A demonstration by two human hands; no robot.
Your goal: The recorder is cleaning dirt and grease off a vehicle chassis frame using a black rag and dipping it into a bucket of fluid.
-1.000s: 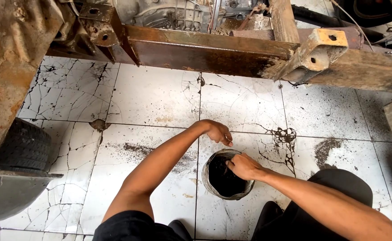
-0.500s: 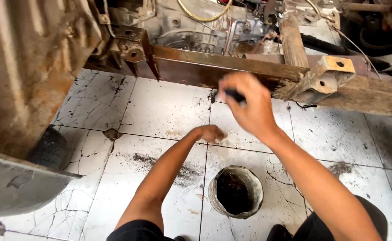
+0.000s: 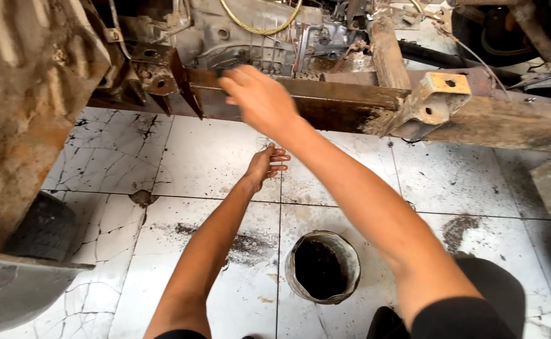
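Note:
My right hand (image 3: 259, 100) is raised against the top of a rusty steel frame rail (image 3: 344, 103). Its fingers are curled around a small dark tool (image 3: 223, 73), of which only the tip shows past the fingertips. My left hand (image 3: 266, 164) rests palm down on the white floor tile below the rail, fingers apart and holding nothing. A round metal can (image 3: 322, 267) with black contents stands on the floor between my forearms, close to my body.
A greasy gearbox housing (image 3: 244, 37) and a yellow hose lie behind the rail. A rusty body panel (image 3: 24, 107) and a tyre (image 3: 46, 226) fill the left side. A bracket (image 3: 435, 100) juts out at the right. The cracked tiles (image 3: 212, 157) carry black stains.
My right hand rose from the can to the rail, then moved left along it. My left hand slid forward and flattened on the tile. The view tilted upward.

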